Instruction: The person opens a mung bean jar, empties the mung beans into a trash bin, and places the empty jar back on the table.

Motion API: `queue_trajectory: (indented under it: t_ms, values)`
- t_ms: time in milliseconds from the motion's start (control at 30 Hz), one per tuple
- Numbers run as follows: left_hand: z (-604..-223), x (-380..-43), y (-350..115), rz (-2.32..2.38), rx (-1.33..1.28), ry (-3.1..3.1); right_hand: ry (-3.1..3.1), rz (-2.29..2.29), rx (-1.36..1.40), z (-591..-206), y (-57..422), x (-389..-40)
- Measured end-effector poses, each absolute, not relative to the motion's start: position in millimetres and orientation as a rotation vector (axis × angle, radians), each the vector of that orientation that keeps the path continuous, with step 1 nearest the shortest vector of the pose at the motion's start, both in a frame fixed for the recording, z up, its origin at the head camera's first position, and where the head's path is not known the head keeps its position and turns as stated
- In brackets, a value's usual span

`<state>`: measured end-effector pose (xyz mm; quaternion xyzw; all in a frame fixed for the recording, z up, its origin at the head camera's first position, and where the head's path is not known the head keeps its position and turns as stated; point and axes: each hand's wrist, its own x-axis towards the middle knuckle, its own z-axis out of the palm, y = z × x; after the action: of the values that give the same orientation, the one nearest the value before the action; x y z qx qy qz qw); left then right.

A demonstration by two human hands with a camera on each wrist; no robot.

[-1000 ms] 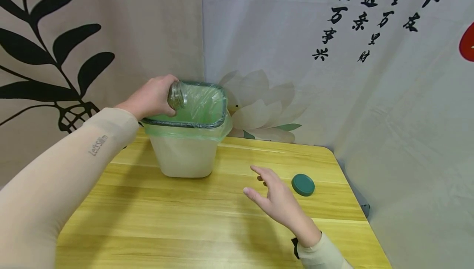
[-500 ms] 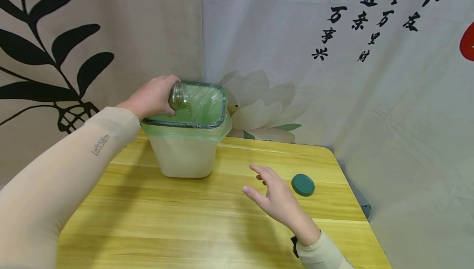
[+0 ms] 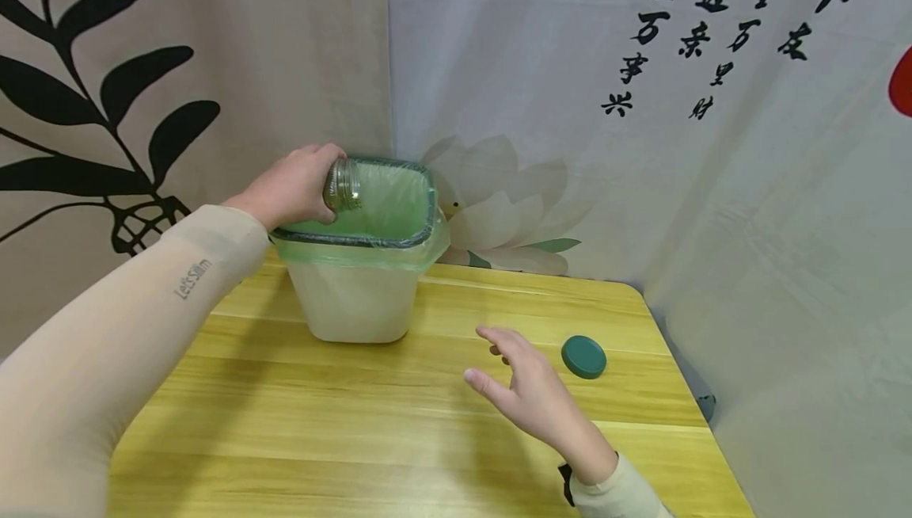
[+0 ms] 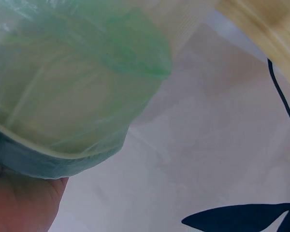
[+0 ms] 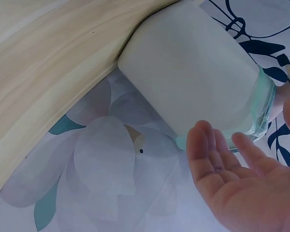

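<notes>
Over the left part of the bin's opening, my left hand (image 3: 295,181) grips a small clear glass jar (image 3: 343,185), tipped on its side with its mouth toward the bin's middle. What the jar holds is too small to tell. The cream plastic bin (image 3: 359,304) is lined with a thin green bag (image 3: 395,197) folded over its dark rim. In the left wrist view the lined bin hides most of the left hand (image 4: 24,205). My right hand (image 3: 527,391) hovers over the table, fingers loosely extended, holding nothing. A dark green jar lid (image 3: 584,356) lies just right of it.
The wooden table (image 3: 321,439) carries the bin near its back edge. Behind it hangs a pale cloth backdrop (image 3: 499,51) with printed leaves, a flower and writing. The table's right edge runs down past the lid.
Yellowish specks visible below the jar's mouth half a second ago are hardly seen now. The bag's inner creases look smoother. My right hand has sunk slightly; the left stays almost still.
</notes>
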<state>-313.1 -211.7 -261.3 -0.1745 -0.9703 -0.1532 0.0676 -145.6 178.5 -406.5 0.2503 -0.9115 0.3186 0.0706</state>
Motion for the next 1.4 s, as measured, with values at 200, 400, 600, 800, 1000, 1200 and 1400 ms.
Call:
queue_trajectory:
  t_ms: [200, 400, 600, 800, 1000, 1200, 1400]
  values:
    - [-260.0, -313.0, -211.7, -0.455, -0.526, -2.921, -2.743, 0.948, 0.765, -407.1, 177.5, -142.6]
    - [-257.1, -311.2, -211.3, -0.436, -0.535, -2.912, -2.758, 0.941, 0.748, -408.0, 177.6, -141.5]
    - [-255.0, -310.0, -210.5, -0.41, -0.54, -2.915, -2.757, 0.942, 0.745, -408.2, 178.0, -141.6]
    - [-255.1, -309.2, -210.4, -0.384, -0.552, -2.908, -2.757, 0.951, 0.745, -408.4, 178.3, -141.7]
    - [-254.1, -308.3, -209.3, -0.38, -0.555, -2.916, -2.748, 0.945, 0.751, -408.6, 178.7, -141.6]
    - [-253.0, -308.1, -207.9, -0.377, -0.554, -2.916, -2.74, 0.95, 0.758, -408.5, 179.2, -141.3]
    - [-252.8, -308.0, -206.9, -0.382, -0.563, -2.9, -2.736, 0.953, 0.759, -408.6, 179.7, -141.0]
